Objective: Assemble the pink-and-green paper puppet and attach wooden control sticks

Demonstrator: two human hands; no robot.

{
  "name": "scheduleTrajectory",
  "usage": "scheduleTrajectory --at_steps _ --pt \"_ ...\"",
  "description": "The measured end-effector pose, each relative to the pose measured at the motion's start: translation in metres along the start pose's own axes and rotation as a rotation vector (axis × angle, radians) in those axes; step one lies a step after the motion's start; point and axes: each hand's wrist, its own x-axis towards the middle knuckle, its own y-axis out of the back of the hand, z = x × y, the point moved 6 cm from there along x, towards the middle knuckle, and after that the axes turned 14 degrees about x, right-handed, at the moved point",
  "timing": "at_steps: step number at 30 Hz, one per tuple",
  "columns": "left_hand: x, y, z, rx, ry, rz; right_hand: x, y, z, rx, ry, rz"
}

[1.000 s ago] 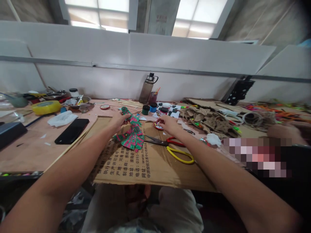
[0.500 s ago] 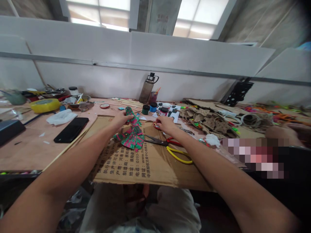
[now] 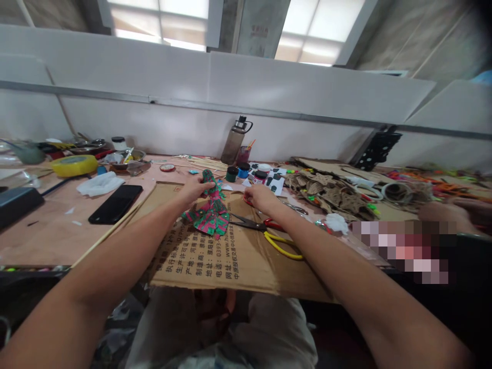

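Observation:
My left hand (image 3: pixel 197 188) is closed on the upper part of a green-and-pink painted paper figure (image 3: pixel 212 218), whose wide lower part spreads over the printed cardboard sheet (image 3: pixel 184 274). To its right, my right hand (image 3: pixel 262 197) has its fingers pinched together at a small red-rimmed lid (image 3: pixel 248 200). Whatever sits between those fingertips is too small and too covered to make out. Scissors with red and yellow handles (image 3: pixel 283 247) lie on the cardboard below my right hand, blades pointing toward the figure.
Behind my hands stand paint jars (image 3: pixel 231 174) and a water bottle (image 3: pixel 232 141). A phone (image 3: pixel 115 205), crumpled tissue (image 3: pixel 100 183) and yellow tape roll (image 3: pixel 74 166) lie left. Right are brown woven pieces (image 3: pixel 330 192) and another person's arm (image 3: pixel 446 218).
The fingers of my right hand have closed further over the small red-rimmed lid. My left hand keeps the painted figure almost where it was; the whole view has shifted slightly.

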Motion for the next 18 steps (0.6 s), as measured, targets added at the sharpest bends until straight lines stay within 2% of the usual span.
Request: scheduleTrajectory --at_steps 8,15,18 --pt "-0.004 -0.001 0.006 -0.001 0.026 0.010 -0.002 0.003 0.010 0.107 -0.070 0.016" --pt "-0.006 -0.001 0.007 -0.009 0.030 0.012 -0.001 0.007 0.017 0.355 -0.107 0.044" --pt "-0.007 -0.001 0.007 -0.015 0.035 0.016 -0.001 0.008 0.021 0.481 -0.143 0.094"
